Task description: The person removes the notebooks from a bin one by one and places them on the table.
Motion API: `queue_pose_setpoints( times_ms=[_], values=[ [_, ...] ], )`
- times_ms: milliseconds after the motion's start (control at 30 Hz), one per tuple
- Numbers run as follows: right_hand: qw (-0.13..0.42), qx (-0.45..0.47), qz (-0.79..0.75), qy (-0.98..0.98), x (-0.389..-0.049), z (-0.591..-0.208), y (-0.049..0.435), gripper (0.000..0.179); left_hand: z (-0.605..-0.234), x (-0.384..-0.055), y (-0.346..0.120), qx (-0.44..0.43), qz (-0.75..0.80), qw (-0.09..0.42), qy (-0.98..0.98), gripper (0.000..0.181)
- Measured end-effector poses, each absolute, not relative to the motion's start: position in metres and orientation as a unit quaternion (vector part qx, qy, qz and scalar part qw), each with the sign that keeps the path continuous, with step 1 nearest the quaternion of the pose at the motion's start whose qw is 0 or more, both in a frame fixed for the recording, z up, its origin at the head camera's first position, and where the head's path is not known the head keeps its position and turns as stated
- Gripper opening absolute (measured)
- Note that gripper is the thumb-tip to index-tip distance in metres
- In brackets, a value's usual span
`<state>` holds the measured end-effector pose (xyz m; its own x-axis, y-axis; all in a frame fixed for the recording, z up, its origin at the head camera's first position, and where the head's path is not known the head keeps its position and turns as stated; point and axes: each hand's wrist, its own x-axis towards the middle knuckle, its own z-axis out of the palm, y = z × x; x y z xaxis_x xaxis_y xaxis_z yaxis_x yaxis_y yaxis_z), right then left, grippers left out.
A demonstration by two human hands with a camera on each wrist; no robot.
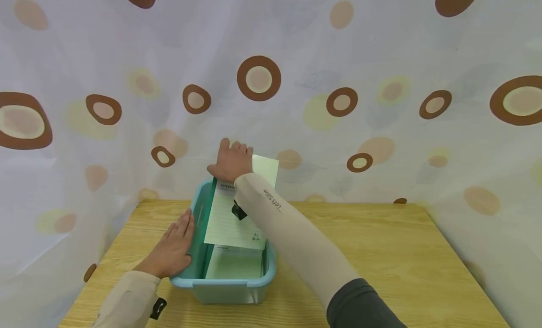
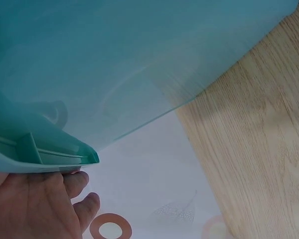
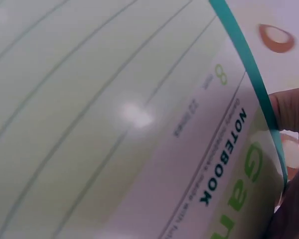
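In the head view, the right hand [image 1: 232, 164] holds one notebook [image 1: 230, 217] over the blue bin [image 1: 224, 292] and a second notebook [image 1: 235, 266] — best kept clear of the rim [image 1: 271, 271], with open surface [image 1: 364, 252] rightward. The left wrist view shows the left hand [image 2: 40, 204] ungripping beside the bin's edge, well placed for steadying. In the right wrist view, the grip meets the held notebook's teal spine [image 3: 249, 64] — partly out of sight.

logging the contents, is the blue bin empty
No, a lined notebook lies inside the blue bin in the head view.
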<state>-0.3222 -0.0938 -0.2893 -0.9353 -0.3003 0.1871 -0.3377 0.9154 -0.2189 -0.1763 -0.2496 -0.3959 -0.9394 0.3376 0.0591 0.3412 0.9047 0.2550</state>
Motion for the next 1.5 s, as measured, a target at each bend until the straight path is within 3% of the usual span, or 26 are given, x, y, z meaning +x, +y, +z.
queue_pose_setpoints(
  times_ms=[300,533,733,1000,1500],
  values=[
    [0.105,0.179,0.179,-0.962,-0.319,-0.223,-0.044,0.036,-0.393,-0.175,-0.251,-0.162,-0.131,-0.012,-0.978,0.077],
    [0.107,0.175,0.180,-0.962,-0.329,-0.221,0.004,0.036,-0.396,-0.174,-0.254,-0.164,-0.135,-0.011,-0.977,0.077],
    [0.088,0.165,0.183,-0.965,-0.343,-0.253,0.046,0.035,-0.396,-0.173,-0.254,-0.167,-0.137,0.003,-0.976,0.076],
    [0.072,0.171,0.176,-0.967,-0.361,-0.314,0.085,0.032,-0.396,-0.172,-0.253,-0.159,-0.134,-0.018,-0.978,0.076],
    [0.018,0.181,0.153,-0.971,-0.374,-0.432,0.087,0.049,-0.393,-0.176,-0.250,-0.161,-0.133,-0.027,-0.978,0.077]
  ],
)
